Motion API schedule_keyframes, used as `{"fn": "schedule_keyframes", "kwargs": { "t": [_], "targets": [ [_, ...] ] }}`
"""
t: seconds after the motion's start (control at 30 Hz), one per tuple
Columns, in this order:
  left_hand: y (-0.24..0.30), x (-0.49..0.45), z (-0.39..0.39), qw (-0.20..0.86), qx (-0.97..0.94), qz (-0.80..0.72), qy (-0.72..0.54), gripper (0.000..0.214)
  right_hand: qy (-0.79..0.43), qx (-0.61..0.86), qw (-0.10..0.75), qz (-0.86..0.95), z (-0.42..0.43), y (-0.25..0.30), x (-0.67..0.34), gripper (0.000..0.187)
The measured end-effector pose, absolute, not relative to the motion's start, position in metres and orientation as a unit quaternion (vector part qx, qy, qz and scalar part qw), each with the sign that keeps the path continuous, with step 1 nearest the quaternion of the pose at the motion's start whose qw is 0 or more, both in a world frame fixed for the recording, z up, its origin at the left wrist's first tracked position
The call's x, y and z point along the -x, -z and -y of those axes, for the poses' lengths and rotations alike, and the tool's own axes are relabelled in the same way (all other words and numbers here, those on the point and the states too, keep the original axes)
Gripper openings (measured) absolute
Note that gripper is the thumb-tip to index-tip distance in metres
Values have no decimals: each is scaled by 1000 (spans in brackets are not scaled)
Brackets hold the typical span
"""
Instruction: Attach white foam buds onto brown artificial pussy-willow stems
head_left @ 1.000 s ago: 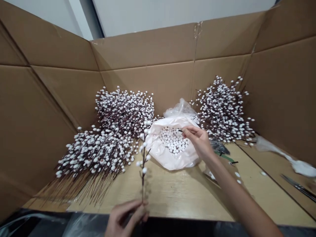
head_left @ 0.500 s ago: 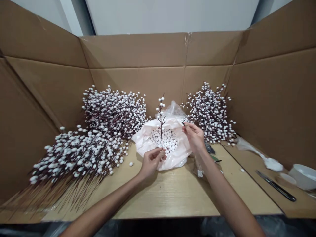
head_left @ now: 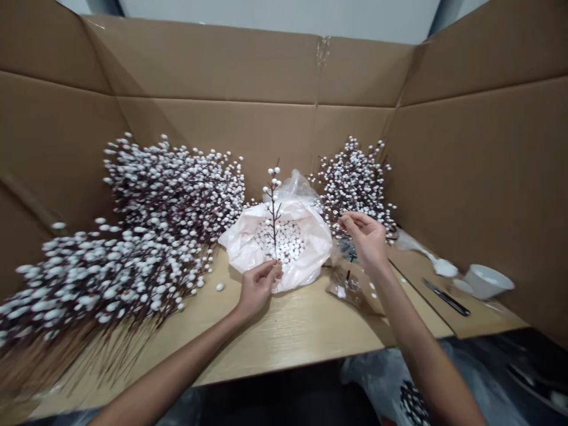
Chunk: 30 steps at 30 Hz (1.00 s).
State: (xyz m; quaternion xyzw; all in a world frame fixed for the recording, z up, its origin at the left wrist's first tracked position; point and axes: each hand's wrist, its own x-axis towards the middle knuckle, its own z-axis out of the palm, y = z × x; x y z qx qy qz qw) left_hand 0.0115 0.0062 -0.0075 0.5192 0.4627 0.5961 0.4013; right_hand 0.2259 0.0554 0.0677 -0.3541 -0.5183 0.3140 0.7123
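Right hand shifted rightward, slightly open, pussy-willow stem pointing straight up, pinched in left hand

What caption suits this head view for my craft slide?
Left hand holds a pussy-willow stem before an open plastic bag of white beads; right hand raised nearby.
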Motion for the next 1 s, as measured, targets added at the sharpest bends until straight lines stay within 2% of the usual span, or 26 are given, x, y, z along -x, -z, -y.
{"fn": "schedule_keyframes", "kwargs": {
  "t": [0.1, 0.4, 0.63, 1.0],
  "targets": [
    [9, -13, -5, 393, -525, -465, -594, 33, -253, 432, 642, 581, -33, -64, -266, 23],
    [14, -15, -6, 390, -523, -474, -591, 46, -219, 586, 436, 647, 2, -1, -346, 26],
    [17, -14, -6, 368, -545, -481, -580, 49, -228, 594, 404, 657, 5, 19, -350, 23],
    [17, -15, -6, 364, -543, -480, -584, 46, -233, 554, 399, 692, 13, 25, -354, 23]
  ]
}}
